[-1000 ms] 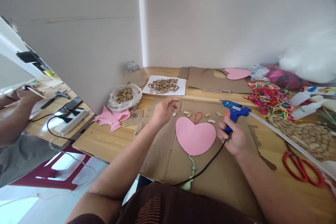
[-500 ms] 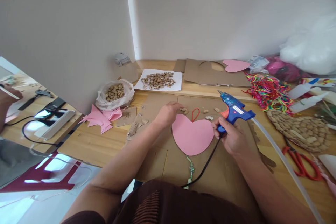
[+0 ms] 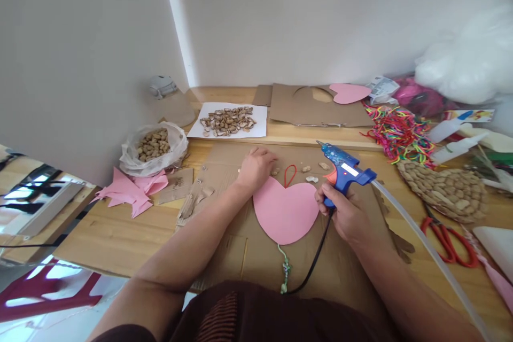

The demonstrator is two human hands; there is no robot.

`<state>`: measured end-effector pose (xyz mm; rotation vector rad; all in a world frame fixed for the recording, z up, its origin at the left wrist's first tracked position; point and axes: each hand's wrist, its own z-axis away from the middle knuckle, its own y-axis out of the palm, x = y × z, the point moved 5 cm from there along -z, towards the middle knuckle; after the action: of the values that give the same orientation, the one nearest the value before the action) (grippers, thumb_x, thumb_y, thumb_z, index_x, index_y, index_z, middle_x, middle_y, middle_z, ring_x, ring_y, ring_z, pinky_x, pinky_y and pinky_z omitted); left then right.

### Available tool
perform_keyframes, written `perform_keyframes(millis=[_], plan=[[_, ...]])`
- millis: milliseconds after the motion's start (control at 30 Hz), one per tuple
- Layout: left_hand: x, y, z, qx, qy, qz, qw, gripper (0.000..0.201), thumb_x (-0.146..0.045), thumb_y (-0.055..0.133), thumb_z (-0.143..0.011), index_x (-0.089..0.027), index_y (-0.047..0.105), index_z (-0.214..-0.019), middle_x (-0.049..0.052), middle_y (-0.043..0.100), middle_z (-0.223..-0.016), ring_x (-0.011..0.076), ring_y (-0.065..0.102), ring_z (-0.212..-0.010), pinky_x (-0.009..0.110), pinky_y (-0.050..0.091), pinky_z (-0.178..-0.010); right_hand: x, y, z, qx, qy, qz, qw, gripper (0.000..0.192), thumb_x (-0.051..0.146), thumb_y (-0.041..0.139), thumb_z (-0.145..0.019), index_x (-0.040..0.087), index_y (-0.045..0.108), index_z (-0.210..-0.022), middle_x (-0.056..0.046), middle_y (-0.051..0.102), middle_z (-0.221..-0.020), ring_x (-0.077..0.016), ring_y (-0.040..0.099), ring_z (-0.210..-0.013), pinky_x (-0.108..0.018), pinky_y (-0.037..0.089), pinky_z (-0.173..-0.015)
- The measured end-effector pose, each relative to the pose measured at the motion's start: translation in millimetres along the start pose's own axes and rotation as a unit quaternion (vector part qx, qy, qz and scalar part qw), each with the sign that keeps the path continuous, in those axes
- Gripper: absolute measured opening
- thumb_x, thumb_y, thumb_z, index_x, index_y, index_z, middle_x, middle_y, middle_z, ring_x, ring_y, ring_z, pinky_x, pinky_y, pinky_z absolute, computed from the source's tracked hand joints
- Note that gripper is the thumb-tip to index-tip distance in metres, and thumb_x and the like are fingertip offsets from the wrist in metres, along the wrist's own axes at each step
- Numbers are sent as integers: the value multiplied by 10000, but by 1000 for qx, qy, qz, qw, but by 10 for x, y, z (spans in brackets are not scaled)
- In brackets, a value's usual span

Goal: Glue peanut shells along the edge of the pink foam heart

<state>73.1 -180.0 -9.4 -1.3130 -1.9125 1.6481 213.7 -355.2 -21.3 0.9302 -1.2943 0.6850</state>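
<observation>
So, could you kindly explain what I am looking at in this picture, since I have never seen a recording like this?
The view comes from a camera worn on a person's head, looking down at their own two bare hands over a wooden table. The right hand grips a blue glue gun, its black cord running back toward the body. The left hand rests on a sheet of cardboard beside a pink paper heart, near small shell pieces. Around them lie a bag of peanuts, shells on white paper, coloured strings and red scissors.
</observation>
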Motion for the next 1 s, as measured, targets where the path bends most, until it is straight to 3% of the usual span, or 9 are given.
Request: perform_keyframes(millis=[133, 233, 367, 567, 867, 1000], plan=[[-184, -10, -68, 4, 35, 28, 999, 228, -139, 580, -935, -225, 781, -1000, 60, 750, -996, 241, 614, -1036, 400, 468, -960, -11, -63, -19, -54, -8, -26, 998, 268, 400, 739, -799, 213, 570, -712, 22, 580, -604, -104, 460, -464, -268, 308, -453], [-222, -27, -77, 0, 23, 46, 999, 215, -160, 583, -936, -225, 771, -1015, 59, 753, -1016, 245, 616, -1042, 416, 444, -965, -8, -93, -25, -69, 6, -48, 996, 255, 382, 744, -763, 209, 576, -678, 21, 587, -602, -103, 469, -449, -265, 311, -446], [-247, -23, -21, 22, 13, 76, 997, 218, -156, 585, -922, -250, 775, -974, 29, 770, -1006, 232, 627, -1005, 401, 432, -944, 2, -73, -8, -49, 46, -91, 994, 225, 383, 733, -758, 205, 616, -684, 12, 596, -605, -112, 496, -459, -256, 313, -440], [-425, -5, -19, 70, 49, 77, 993, 212, -158, 569, -915, -227, 769, -895, 28, 760, -918, 211, 635, -939, 380, 452, -945, 73, -43, 20, -6, 73, -143, 987, 193, 392, 732, -772, 211, 672, -741, -3, 619, -612, -127, 524, -488, -248, 335, -461], [-248, -90, -305, 114, -45, 60, 991, 247, -149, 543, -873, -229, 769, -930, 34, 766, -978, 193, 678, -889, 293, 505, -805, 108, -7, 75, 1, 110, -192, 975, 177, 343, 705, -668, 213, 708, -788, -12, 624, -635, -149, 539, -534, -259, 369, -500], [-391, -51, -300, 112, -27, 82, 990, 219, -166, 563, -865, -233, 758, -939, 18, 764, -965, 173, 676, -853, 277, 511, -805, 96, 5, 83, -12, 95, -178, 979, 169, 321, 696, -667, 211, 698, -796, 1, 603, -629, -139, 521, -520, -258, 340, -494]])
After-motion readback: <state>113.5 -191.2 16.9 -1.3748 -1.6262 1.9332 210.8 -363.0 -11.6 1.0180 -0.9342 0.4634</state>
